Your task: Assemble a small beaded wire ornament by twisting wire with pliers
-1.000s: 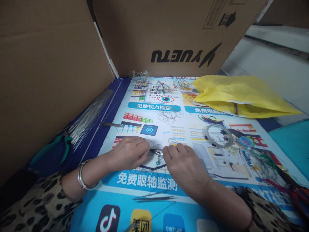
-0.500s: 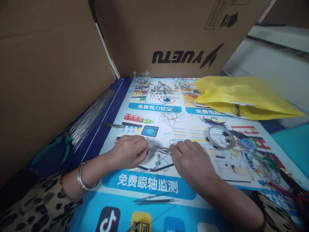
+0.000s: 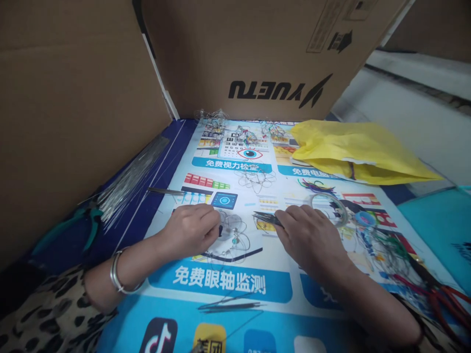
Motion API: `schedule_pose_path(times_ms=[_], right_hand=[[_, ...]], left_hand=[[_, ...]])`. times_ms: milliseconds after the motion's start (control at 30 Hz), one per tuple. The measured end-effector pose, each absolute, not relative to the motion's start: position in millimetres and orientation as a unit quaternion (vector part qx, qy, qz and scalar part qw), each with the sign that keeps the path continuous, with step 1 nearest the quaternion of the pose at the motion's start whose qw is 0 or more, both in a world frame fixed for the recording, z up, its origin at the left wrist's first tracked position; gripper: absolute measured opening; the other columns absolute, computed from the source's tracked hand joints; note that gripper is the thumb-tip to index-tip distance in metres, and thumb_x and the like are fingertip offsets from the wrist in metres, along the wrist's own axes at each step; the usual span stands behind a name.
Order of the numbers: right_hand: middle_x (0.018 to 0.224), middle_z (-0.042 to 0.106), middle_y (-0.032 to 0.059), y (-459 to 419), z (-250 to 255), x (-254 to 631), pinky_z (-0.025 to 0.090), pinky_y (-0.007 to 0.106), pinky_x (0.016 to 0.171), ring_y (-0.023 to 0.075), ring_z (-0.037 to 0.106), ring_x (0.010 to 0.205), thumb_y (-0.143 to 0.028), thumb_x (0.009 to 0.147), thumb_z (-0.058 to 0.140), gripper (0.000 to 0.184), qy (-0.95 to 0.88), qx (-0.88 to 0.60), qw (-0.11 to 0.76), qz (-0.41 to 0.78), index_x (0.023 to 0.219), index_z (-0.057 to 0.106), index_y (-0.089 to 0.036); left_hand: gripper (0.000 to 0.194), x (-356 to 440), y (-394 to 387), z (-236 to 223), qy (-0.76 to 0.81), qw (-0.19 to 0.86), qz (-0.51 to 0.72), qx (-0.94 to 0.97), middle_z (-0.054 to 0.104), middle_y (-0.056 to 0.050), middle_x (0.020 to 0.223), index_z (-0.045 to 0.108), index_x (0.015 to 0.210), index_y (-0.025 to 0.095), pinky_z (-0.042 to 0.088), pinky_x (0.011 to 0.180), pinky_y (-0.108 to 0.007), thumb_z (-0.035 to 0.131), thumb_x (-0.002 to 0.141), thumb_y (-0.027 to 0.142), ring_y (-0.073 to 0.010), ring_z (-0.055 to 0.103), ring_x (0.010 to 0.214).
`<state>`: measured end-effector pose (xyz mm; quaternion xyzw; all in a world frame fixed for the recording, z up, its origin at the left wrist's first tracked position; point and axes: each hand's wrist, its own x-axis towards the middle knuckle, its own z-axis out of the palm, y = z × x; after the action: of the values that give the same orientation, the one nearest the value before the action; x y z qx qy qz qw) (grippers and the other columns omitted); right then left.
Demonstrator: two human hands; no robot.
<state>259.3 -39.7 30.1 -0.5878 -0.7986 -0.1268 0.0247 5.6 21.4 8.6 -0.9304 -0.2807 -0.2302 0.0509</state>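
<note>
My left hand point(image 3: 191, 230) rests on a printed poster mat point(image 3: 235, 279), fingers curled and pinching a thin wire piece with small beads point(image 3: 233, 238) that lies looped in front of it. To the right, my right hand point(image 3: 309, 235) is closed on slim pliers point(image 3: 265, 218) whose dark tips point left, a short gap away from the wire piece. A silver bangle point(image 3: 119, 274) sits on my left wrist.
Cardboard walls point(image 3: 73, 108) stand at the left and back. A bundle of straight wires point(image 3: 128, 179) and teal-handled pliers point(image 3: 79, 225) lie left. A yellow plastic bag point(image 3: 356, 149), tape roll point(image 3: 327, 206) and tangled coloured wires point(image 3: 390, 245) lie right. Tweezers point(image 3: 230, 306) lie near me.
My right hand has drawn the pliers away to the right, opening a gap from the wire piece. My left hand stays pinched on the wire. The view shifted slightly.
</note>
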Motion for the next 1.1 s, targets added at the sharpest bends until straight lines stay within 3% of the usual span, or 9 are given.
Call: schedule_pose_path(times_ms=[400, 633, 900, 1100], right_hand=[[0.074, 0.058, 0.0056, -39.0, 48.9, 276.5, 0.025, 0.03, 0.062, 0.0201, 0.051, 0.071, -0.028, 0.084, 0.051, 0.016, -0.78, -0.618, -0.046, -0.084, 0.074, 0.06, -0.019], [0.075, 0.06, 0.0053, -40.9, 46.8, 269.5, 0.023, 0.03, 0.059, 0.0187, 0.051, 0.07, -0.022, 0.084, 0.049, 0.016, -0.774, -0.627, -0.064, -0.055, 0.076, 0.062, -0.019], [0.069, 0.059, 0.0045, -44.2, 40.3, 265.4, 0.019, 0.03, 0.056, 0.0177, 0.049, 0.065, -0.01, 0.081, 0.048, 0.017, -0.785, -0.608, -0.065, -0.099, 0.072, 0.06, -0.019], [0.068, 0.059, 0.0039, -44.9, 44.5, 266.8, 0.018, 0.03, 0.055, 0.0167, 0.048, 0.063, -0.014, 0.082, 0.05, 0.016, -0.789, -0.605, -0.055, -0.091, 0.069, 0.059, -0.018]], left_hand=[[0.016, 8.5, 20.0, 7.6, -0.356, 0.102, -0.221, -0.902, 0.053, 0.0, 0.058, 0.052, 0.062, 0.017, 0.035, 0.052, -0.025, 0.046, 0.077, 0.014, -0.0131, 0.051, 0.055], [0.015, 8.5, 20.7, 7.6, -0.347, 0.071, -0.21, -0.911, 0.056, 0.001, 0.061, 0.055, 0.068, 0.018, 0.037, 0.054, -0.025, 0.045, 0.08, 0.016, -0.013, 0.053, 0.057], [0.015, 6.3, 21.6, 5.8, -0.356, 0.033, -0.209, -0.91, 0.057, 0.001, 0.063, 0.056, 0.073, 0.017, 0.038, 0.055, -0.025, 0.046, 0.083, 0.022, -0.0128, 0.054, 0.059], [0.013, 5.8, 24.4, 5.5, -0.344, -0.039, -0.233, -0.909, 0.06, 0.0, 0.069, 0.058, 0.083, 0.017, 0.039, 0.056, -0.022, 0.045, 0.084, 0.02, -0.0114, 0.054, 0.061]])
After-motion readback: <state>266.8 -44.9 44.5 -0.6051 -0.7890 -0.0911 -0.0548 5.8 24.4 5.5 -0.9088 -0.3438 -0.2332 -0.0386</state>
